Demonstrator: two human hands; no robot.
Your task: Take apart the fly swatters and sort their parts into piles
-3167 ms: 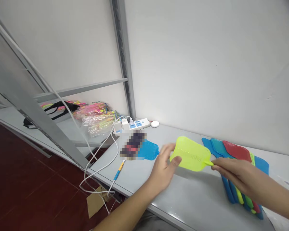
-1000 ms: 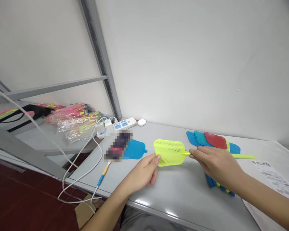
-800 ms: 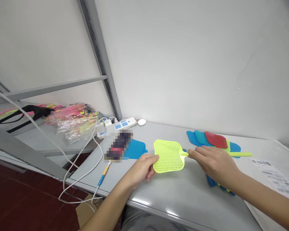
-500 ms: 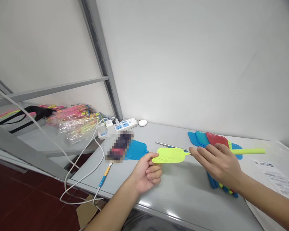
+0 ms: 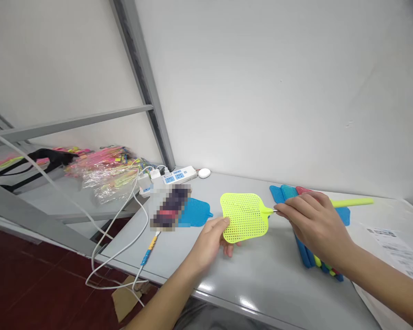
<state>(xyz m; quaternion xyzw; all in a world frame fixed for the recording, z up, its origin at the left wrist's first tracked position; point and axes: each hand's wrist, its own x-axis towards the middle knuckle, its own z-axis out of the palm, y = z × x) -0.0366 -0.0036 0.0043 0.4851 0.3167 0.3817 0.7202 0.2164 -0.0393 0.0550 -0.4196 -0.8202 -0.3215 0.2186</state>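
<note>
Your right hand [image 5: 316,224] grips the yellow swatter [image 5: 246,217] by its shaft, fingertips just beside the neck, where a short bit of metal rod [image 5: 276,211] shows. Your left hand [image 5: 209,240] pinches the head's near left corner, thumb on top. The long axis runs left to right across your front: head to the left of your right hand, handle [image 5: 354,202] jutting out beyond it to the right. So the head lies between your hands, above the table [image 5: 261,275]. The blue swatter [image 5: 197,212] lies past your left hand, the nearer one to it. The pile [image 5: 303,252] sits by your right, partly hidden.
</note>
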